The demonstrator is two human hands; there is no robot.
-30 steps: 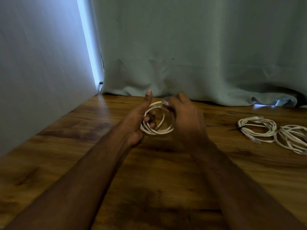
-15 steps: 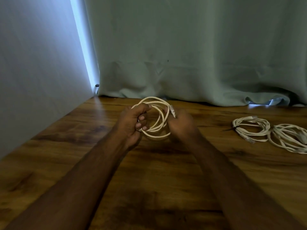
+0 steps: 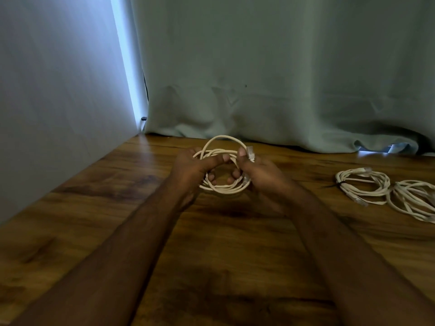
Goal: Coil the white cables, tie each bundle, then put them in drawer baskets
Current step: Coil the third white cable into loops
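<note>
Right now you hold the white cable coil [image 3: 223,170] between both hands, just above the wooden table [image 3: 235,255]. Your left hand [image 3: 194,167] grips the coil's 9 o'clock side, thumb laid across the top strands. Your right hand [image 3: 261,170] grips the 3 o'clock side and pinches the clear plug end [image 3: 251,153] at about 1 o'clock on the loop. The ring faces you nearly flat-on, with one loose turn arching up at 12 o'clock. The plug is nearer your right hand, so that hand probably tucks or wraps the tail. A tied bundle [image 3: 362,184] lies well apart at 3 o'clock, touching another coil [image 3: 414,198]. No drawer baskets are visible.
</note>
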